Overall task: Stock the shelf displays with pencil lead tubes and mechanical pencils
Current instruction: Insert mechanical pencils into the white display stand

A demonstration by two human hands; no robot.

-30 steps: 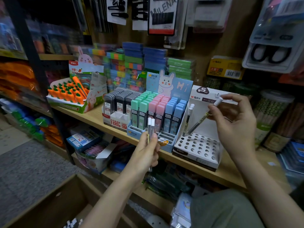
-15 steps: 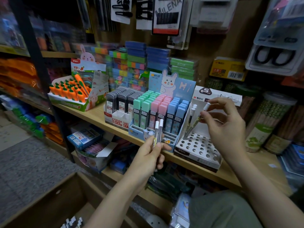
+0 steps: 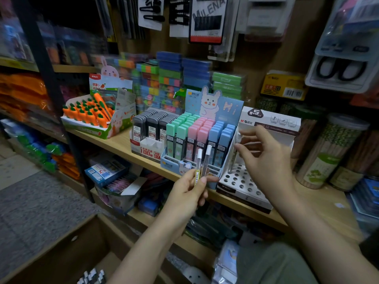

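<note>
My left hand (image 3: 187, 194) pinches two clear pencil lead tubes (image 3: 203, 163) with white caps, held upright in front of the shelf edge. To the right stands a white display box (image 3: 241, 184) with rows of round holes. A few tubes (image 3: 233, 158) stand at its back left, partly hidden by my right hand (image 3: 266, 160). That hand hovers over the box with relaxed, spread fingers and holds nothing.
Left of the white box stand a pastel lead-case display (image 3: 196, 134), a black lead-case display (image 3: 152, 128) and a carrot-shaped item display (image 3: 88, 113) on the wooden shelf (image 3: 121, 144). Jars of pencils (image 3: 328, 154) stand at right. An open cardboard box (image 3: 61, 253) sits below left.
My right hand lowered its tube into the white display box and let go, and its fingers have spread. My left hand rose slightly with its two tubes.
</note>
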